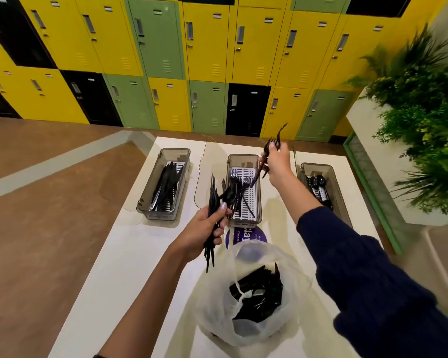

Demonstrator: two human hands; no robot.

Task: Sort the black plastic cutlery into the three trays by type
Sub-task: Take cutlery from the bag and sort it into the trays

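Black plastic cutlery (259, 288): light, stiff, slick; take by handles | left hand (204, 229) clamps mixed bundle (212, 197) | right hand (276, 161) pinches forks (274, 142), seemingly two, over fork tray (244, 158) | remainder in bag (212, 313) beneath both hands.

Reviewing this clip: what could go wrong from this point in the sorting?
1. The right hand holds forks raised over the middle tray's far end; released from there, they may bounce out.
2. The left hand grips a mixed bundle of cutlery; pieces could slip onto the table.
3. The right sleeve lies close beside the open plastic bag and could snag it.
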